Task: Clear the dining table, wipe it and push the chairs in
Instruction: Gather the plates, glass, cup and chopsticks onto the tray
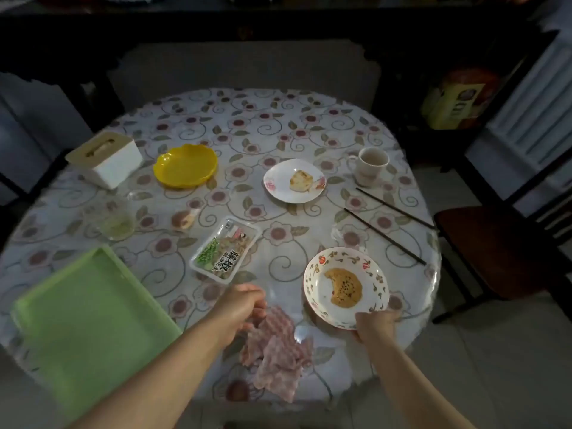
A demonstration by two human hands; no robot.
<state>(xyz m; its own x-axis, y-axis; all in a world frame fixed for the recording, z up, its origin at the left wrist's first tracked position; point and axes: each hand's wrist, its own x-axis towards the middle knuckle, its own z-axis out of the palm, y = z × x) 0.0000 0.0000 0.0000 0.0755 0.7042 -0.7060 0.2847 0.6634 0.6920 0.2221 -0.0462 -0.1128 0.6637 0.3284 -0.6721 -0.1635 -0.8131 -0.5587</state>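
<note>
left hand fingers pinch the pink cloth; right hand fingers grip the bowl rim above the surface.

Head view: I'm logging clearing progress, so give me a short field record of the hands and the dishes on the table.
left hand: holds pink checked cloth
right hand: grips near rim of floral-rimmed white bowl with brown sauce
tray: pale green plastic tray, near left, nothing on it
uncleared: yellow scalloped plastic dish, white plate with a food piece, white mug, black chopsticks, clear glass, food packet
</note>
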